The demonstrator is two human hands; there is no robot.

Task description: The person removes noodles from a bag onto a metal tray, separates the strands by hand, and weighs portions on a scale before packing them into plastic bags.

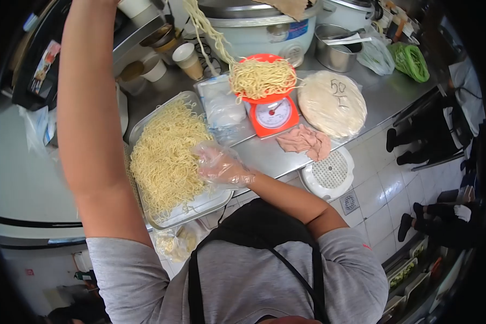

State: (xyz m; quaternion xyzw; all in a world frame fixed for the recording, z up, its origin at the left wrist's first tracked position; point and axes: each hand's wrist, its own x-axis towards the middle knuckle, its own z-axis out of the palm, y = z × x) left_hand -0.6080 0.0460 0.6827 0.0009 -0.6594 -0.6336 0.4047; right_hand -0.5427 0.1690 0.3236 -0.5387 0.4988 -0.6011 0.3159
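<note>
My right hand (pixel 221 164), in a clear plastic glove, is at the right edge of a heap of thin yellow noodles (pixel 170 154) in a metal tray (pixel 191 216). Its fingers are curled in against the noodles; whether any are gripped is hidden. My left arm reaches up past the top edge, so that hand is out of view. Several long noodle strands (pixel 213 35) hang from the top edge down to a red kitchen scale (pixel 275 116). On the scale's red pan (pixel 264 100) lies a bundle of noodles (pixel 262 78).
Beside the scale are a plastic-wrapped round pack (pixel 332 105) marked "50", a pink cloth (pixel 306 141) and plastic bags (pixel 221 108). Behind stand a large cooker (pixel 254 38), a metal pot (pixel 337 56) and cups (pixel 188 59). A white stool (pixel 329 173) stands below the counter; other people are at right.
</note>
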